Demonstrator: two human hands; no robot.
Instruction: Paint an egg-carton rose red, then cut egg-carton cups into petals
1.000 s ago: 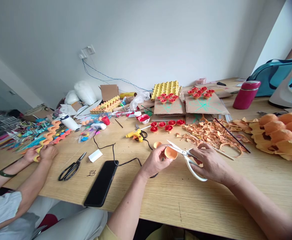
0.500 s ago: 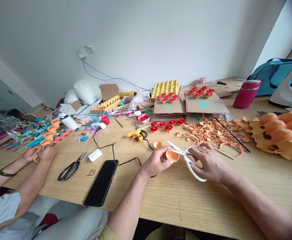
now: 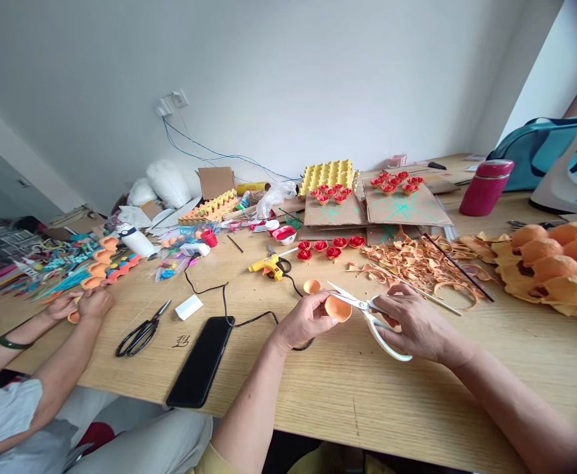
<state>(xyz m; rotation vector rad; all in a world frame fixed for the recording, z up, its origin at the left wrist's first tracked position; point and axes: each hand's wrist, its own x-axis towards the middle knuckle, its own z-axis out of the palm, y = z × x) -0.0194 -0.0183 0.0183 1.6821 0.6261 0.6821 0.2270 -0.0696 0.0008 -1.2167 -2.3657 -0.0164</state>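
Observation:
Between the fingers and thumb of my left hand (image 3: 302, 322) is an orange egg-carton cup (image 3: 338, 309), its round opening turned toward me. My right hand (image 3: 411, 322) is closed around the handles of white scissors (image 3: 384, 339). Their blades are slightly parted and lie along the cup's upper rim. Just behind my left fingers, a second orange cup (image 3: 312, 286) rests on the table. Several red paper-pulp flowers (image 3: 333, 252) stand further back, beside a heap of orange carton scraps (image 3: 411, 260).
A yellow glue gun (image 3: 267, 264) lies behind my left hand, its cord running past a black phone (image 3: 201, 362). Black-handled scissors (image 3: 143, 332) are further left, near a co-worker's hands (image 3: 88, 306). Orange egg trays (image 3: 554, 257) and a pink bottle (image 3: 486, 187) stand right.
The cup in my left hand has shifted slightly left and its opening faces me a little more. The scissors have moved slightly, staying at its rim.

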